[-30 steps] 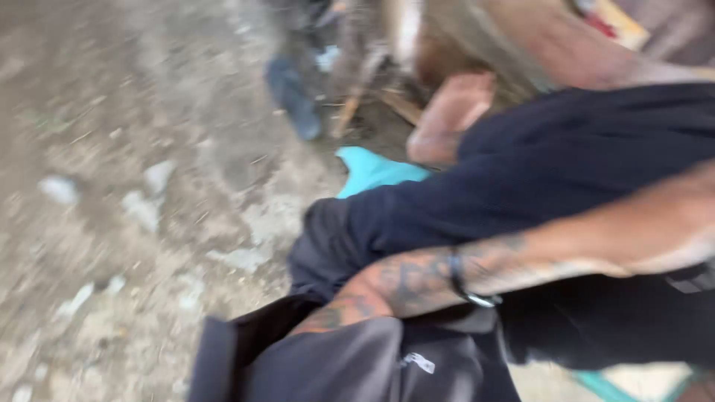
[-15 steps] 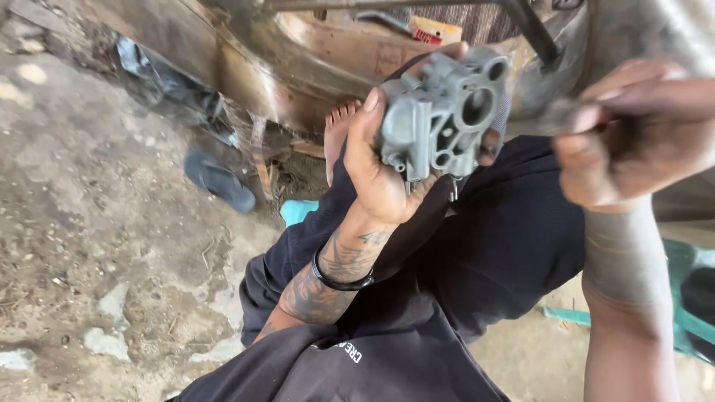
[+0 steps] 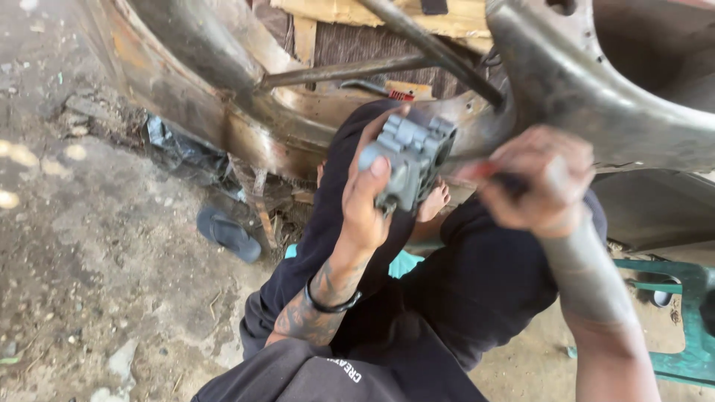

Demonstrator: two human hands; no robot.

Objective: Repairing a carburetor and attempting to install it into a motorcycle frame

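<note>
Bare, stained concrete floor fills the left of my view, littered with small stones and scraps; a dark rubber sandal lies on it near the foot of a rusty, curved sheet-metal body that arches across the top. I see the left hand raised in front of that metal, fingers and thumb clamped around a grey cast-metal block with ports and ribs, likely an engine part, held upright at about the centre of the frame, well above the lap. A black band sits on the tattooed left wrist. The right hand is just beside the block on its right, closed in a fist around a dark-handled tool with a red mark; motion blur hides the tip, so I cannot tell whether it touches the block. Below both hands, dark trousers cover the bent legs, and a bare foot shows just behind the block. At the lower right stands a green metal stool.
</note>
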